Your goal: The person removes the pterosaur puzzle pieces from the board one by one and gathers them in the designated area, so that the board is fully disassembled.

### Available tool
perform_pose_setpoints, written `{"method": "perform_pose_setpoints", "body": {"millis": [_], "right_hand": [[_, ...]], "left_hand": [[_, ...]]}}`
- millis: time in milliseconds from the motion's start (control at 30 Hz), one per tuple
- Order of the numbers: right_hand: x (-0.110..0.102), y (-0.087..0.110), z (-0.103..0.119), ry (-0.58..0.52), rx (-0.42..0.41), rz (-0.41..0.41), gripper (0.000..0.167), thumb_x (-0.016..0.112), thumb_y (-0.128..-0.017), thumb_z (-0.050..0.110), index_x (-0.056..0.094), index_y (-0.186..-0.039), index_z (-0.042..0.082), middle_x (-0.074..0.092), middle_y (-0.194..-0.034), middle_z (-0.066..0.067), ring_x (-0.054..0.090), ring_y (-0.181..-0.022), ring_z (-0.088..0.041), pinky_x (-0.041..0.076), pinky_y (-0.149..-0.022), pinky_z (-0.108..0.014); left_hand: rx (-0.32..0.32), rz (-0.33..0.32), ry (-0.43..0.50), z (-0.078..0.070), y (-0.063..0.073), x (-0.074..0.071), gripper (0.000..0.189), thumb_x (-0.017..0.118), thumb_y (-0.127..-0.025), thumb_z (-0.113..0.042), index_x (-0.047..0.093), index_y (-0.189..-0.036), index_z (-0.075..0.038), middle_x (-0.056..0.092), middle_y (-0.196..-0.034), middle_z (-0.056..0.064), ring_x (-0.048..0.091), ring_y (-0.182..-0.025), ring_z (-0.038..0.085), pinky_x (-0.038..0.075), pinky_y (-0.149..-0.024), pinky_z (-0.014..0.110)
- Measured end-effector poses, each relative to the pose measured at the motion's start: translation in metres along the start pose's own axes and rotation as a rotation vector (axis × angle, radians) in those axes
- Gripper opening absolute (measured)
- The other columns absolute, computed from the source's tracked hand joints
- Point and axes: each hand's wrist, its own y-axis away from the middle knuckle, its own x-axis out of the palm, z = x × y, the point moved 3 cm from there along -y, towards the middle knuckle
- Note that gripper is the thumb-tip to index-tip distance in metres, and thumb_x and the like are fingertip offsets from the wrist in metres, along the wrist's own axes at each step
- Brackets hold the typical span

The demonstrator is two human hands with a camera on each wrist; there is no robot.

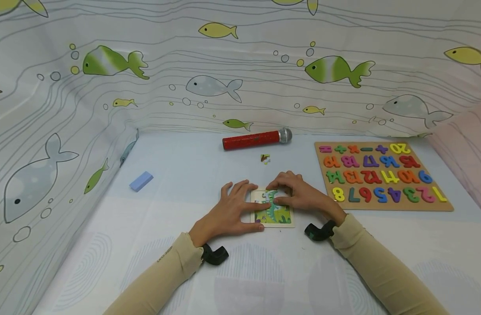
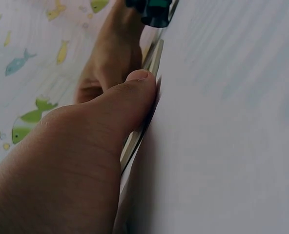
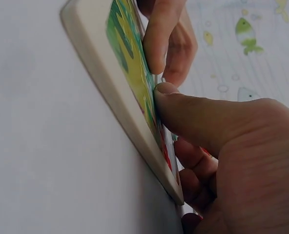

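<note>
A small wooden jigsaw puzzle (image 1: 284,215) with a green dinosaur picture lies in its pale frame between both hands. My left hand (image 1: 233,211) rests at its left side, fingers spread. The left index finger reaches straight onto the picture, and the thumb (image 2: 134,92) lies along the frame's near edge. At the upper right of the puzzle, my right hand (image 1: 299,192) bends its fingers over a puzzle piece (image 1: 271,194), with the thumb (image 3: 171,100) on the picture's surface. The right hand's curled fingers partly hide that piece. One loose puzzle piece (image 1: 265,159) lies beyond the frame.
A red microphone (image 1: 254,140) lies near the back wall. To the right is a wooden number board (image 1: 386,205) with colourful numerals and signs. A blue block (image 1: 141,181) sits at the left. Fish-printed cloth (image 1: 264,96) walls enclose the table's back and sides.
</note>
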Motion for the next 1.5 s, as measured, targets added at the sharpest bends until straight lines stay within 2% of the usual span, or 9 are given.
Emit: {"method": "perform_pose_setpoints", "body": {"millis": [133, 333, 733, 967, 1200, 1500], "right_hand": [[-0.0023, 0.0025, -0.0039, -0.008, -0.007, 0.002, 0.032, 0.077, -0.091, 0.022, 0.074, -0.123, 0.022, 0.064, -0.111, 0.004, 0.048, -0.103, -0.015, 0.03, -0.086, -0.038], [-0.006, 0.0045, -0.0058, -0.074, -0.025, 0.012, 0.031, 0.075, -0.093, 0.015, 0.075, -0.123, 0.018, 0.064, -0.111, 0.0, 0.049, -0.099, -0.017, 0.039, -0.084, -0.035], [-0.0083, 0.0062, -0.0032, -0.073, -0.056, 0.002, 0.029, 0.069, -0.095, 0.006, 0.075, -0.123, 0.013, 0.065, -0.109, -0.002, 0.051, -0.099, -0.018, 0.039, -0.085, -0.034], [-0.0067, 0.0062, -0.003, -0.077, -0.071, -0.005, 0.031, 0.071, -0.095, 0.008, 0.074, -0.124, 0.016, 0.071, -0.112, 0.0, 0.053, -0.1, -0.018, 0.04, -0.084, -0.034], [-0.0035, 0.006, -0.0026, -0.105, -0.044, -0.027, 0.031, 0.077, -0.091, 0.018, 0.075, -0.122, 0.02, 0.071, -0.112, 0.002, 0.052, -0.102, -0.018, 0.038, -0.086, -0.035], [-0.0006, 0.0056, 0.0002, -0.056, -0.064, -0.064, 0.032, 0.081, -0.088, 0.019, 0.075, -0.12, 0.02, 0.071, -0.102, 0.005, 0.049, -0.095, -0.017, 0.033, -0.084, -0.036]], "left_hand": [[-0.004, 0.003, -0.004, 0.0003, 0.0001, 0.0008, 0.058, 0.063, -0.088, -0.068, 0.057, -0.142, -0.047, 0.043, -0.154, 0.008, 0.029, -0.151, 0.035, 0.018, -0.113, 0.07], [-0.01, 0.007, -0.021, 0.0011, -0.0002, 0.0022, 0.058, 0.062, -0.088, -0.071, 0.057, -0.141, -0.048, 0.043, -0.155, 0.007, 0.028, -0.151, 0.034, 0.019, -0.114, 0.069], [-0.023, 0.02, -0.018, -0.0007, -0.0001, 0.0, 0.058, 0.061, -0.089, -0.07, 0.056, -0.142, -0.048, 0.041, -0.156, 0.007, 0.027, -0.152, 0.033, 0.018, -0.114, 0.068], [-0.021, 0.032, -0.018, -0.001, -0.0006, 0.0, 0.058, 0.059, -0.09, -0.071, 0.055, -0.142, -0.048, 0.041, -0.156, 0.007, 0.027, -0.152, 0.033, 0.017, -0.115, 0.068], [-0.02, 0.034, -0.022, -0.0012, -0.0001, 0.0004, 0.058, 0.059, -0.089, -0.071, 0.055, -0.143, -0.048, 0.041, -0.156, 0.008, 0.027, -0.152, 0.033, 0.017, -0.115, 0.069], [-0.017, 0.025, -0.026, -0.0019, 0.0004, 0.0005, 0.059, 0.06, -0.09, -0.07, 0.054, -0.144, -0.048, 0.041, -0.156, 0.008, 0.028, -0.151, 0.034, 0.018, -0.114, 0.069]]}}
